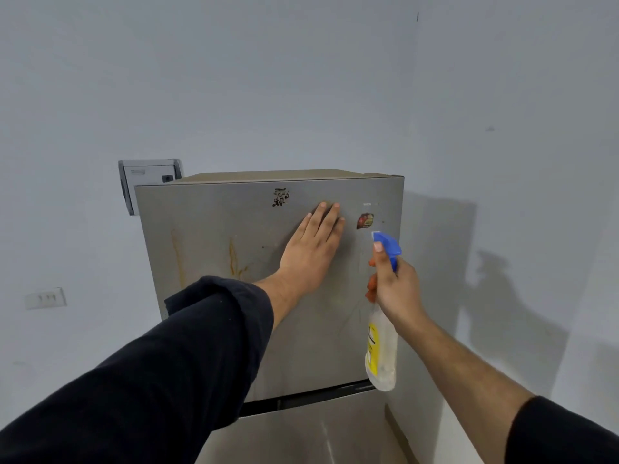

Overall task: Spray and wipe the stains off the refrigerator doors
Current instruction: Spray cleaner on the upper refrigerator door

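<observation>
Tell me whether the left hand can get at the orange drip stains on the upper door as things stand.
Probably yes. The left hand lies flat and empty on the upper door, and the orange drip stains sit just to its left with nothing between them.

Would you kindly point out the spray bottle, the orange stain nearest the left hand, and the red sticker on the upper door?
spray bottle (382, 349): head view, clear body beside the yellow label.
orange stain (233, 259): head view, its vertical streak.
red sticker (365, 221): head view, its centre.
</observation>
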